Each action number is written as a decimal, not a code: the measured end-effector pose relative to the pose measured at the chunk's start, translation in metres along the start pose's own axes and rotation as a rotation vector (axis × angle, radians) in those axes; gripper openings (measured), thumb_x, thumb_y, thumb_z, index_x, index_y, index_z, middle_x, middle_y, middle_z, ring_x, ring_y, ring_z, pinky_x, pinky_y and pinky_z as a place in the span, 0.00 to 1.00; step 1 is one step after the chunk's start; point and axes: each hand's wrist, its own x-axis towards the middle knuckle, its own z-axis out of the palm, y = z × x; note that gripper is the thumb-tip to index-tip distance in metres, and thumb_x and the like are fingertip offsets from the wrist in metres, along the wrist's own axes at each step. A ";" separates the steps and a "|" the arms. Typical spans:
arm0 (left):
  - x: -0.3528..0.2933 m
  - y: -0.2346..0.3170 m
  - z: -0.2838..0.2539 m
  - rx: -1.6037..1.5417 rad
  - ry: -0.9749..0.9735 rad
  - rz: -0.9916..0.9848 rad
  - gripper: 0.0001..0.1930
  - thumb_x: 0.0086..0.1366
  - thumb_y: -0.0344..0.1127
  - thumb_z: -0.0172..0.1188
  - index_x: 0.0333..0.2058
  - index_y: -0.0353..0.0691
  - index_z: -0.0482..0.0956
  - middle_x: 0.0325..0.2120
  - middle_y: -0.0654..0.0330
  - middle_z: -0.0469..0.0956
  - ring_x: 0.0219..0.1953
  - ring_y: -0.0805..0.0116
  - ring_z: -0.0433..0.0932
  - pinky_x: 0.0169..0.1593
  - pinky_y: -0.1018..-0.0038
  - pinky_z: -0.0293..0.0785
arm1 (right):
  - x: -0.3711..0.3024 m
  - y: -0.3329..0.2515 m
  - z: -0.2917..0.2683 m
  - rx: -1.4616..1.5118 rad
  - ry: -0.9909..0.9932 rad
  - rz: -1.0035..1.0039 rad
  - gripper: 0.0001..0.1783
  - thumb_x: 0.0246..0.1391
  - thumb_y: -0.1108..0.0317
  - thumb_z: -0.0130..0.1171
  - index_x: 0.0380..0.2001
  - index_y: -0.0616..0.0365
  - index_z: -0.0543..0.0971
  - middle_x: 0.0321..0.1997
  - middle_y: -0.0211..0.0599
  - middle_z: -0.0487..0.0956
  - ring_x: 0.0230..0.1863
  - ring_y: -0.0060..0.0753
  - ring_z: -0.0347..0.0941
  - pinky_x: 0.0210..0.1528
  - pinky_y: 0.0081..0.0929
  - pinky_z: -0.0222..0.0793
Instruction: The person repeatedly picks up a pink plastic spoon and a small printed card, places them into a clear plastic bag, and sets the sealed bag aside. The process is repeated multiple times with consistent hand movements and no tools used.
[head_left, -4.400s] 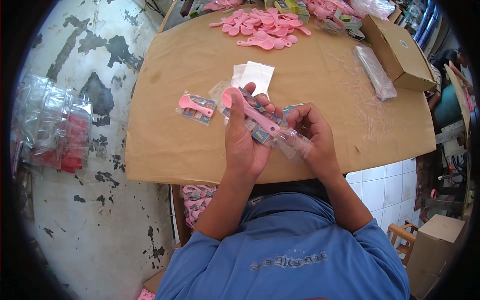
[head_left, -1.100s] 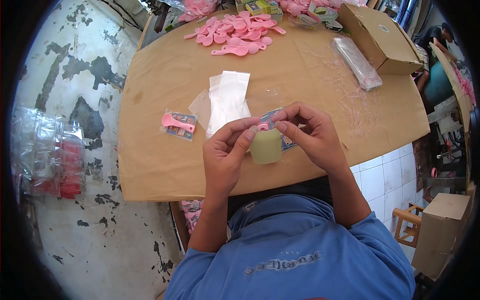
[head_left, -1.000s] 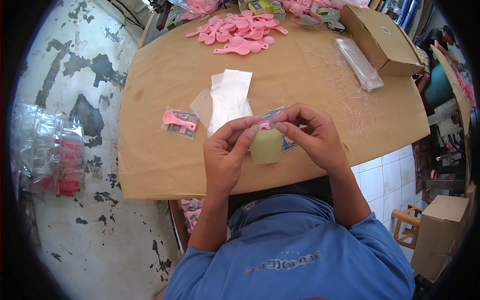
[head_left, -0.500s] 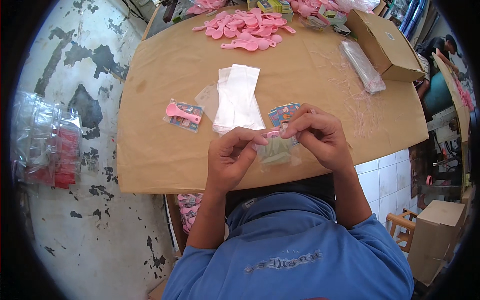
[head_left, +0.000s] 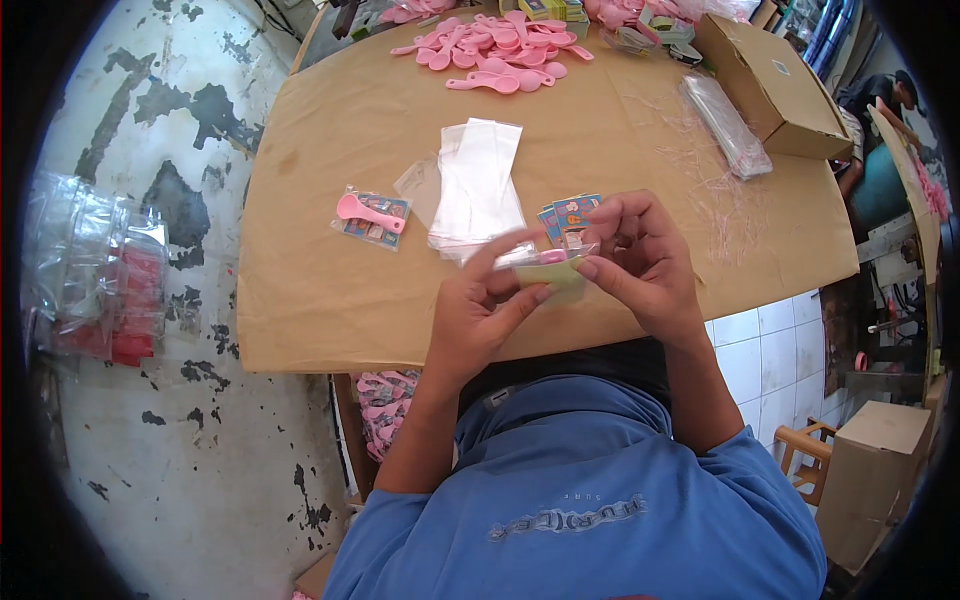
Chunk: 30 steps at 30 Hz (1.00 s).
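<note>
Over the table's near edge I hold a small clear plastic bag (head_left: 572, 292) with a pale green card (head_left: 545, 272) and a bit of pink spoon (head_left: 553, 257) showing at its top. My left hand (head_left: 468, 315) has its thumb on the bag's left side, its fingers slightly blurred. Thumb and fingers of my right hand (head_left: 650, 270) pinch the right side. Just beyond them lie blue picture cards (head_left: 575, 210), partly hidden by the hands. A stack of flat clear bags (head_left: 482, 180) is ahead. To the left, a pink spoon (head_left: 370, 213) rests on a bagged card (head_left: 388, 238).
A heap of pink spoons (head_left: 500, 50) covers the far side of the brown-papered table (head_left: 320, 310). At the right are a bundle of clear bags (head_left: 725, 130) and a cardboard box (head_left: 775, 85). Another person (head_left: 880, 100) sits beyond the far right.
The bag has tilted, so the pale green card shows more plainly at its top. My left fingers have lifted and spread along the upper edge; the right fingers have opened a little.
</note>
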 end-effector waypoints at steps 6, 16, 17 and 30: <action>-0.013 0.013 0.001 0.103 0.077 0.203 0.15 0.69 0.20 0.62 0.54 0.29 0.80 0.47 0.52 0.85 0.51 0.70 0.82 0.55 0.74 0.77 | -0.009 -0.013 0.004 -0.243 -0.029 -0.054 0.21 0.57 0.76 0.69 0.53 0.56 0.76 0.37 0.20 0.75 0.29 0.08 0.63 0.29 0.12 0.59; -0.009 0.055 -0.109 0.923 0.476 0.396 0.14 0.70 0.25 0.58 0.53 0.30 0.78 0.55 0.49 0.81 0.60 0.64 0.78 0.67 0.67 0.69 | -0.025 -0.028 -0.031 -0.603 0.181 -0.096 0.07 0.57 0.73 0.68 0.39 0.60 0.82 0.29 0.23 0.74 0.22 0.09 0.57 0.23 0.16 0.51; -0.012 0.050 -0.116 0.930 0.473 0.400 0.14 0.70 0.25 0.58 0.53 0.30 0.78 0.55 0.49 0.81 0.60 0.64 0.78 0.67 0.67 0.69 | -0.027 -0.030 -0.032 -0.624 0.211 -0.096 0.07 0.58 0.71 0.68 0.38 0.61 0.82 0.29 0.23 0.74 0.21 0.09 0.56 0.23 0.16 0.50; 0.034 0.002 -0.058 1.000 0.590 -0.078 0.24 0.66 0.51 0.68 0.28 0.30 0.79 0.21 0.61 0.76 0.25 0.73 0.72 0.32 0.71 0.70 | -0.007 0.018 -0.017 -1.299 0.286 0.045 0.27 0.52 0.45 0.71 0.39 0.58 0.77 0.41 0.40 0.77 0.44 0.46 0.77 0.44 0.45 0.73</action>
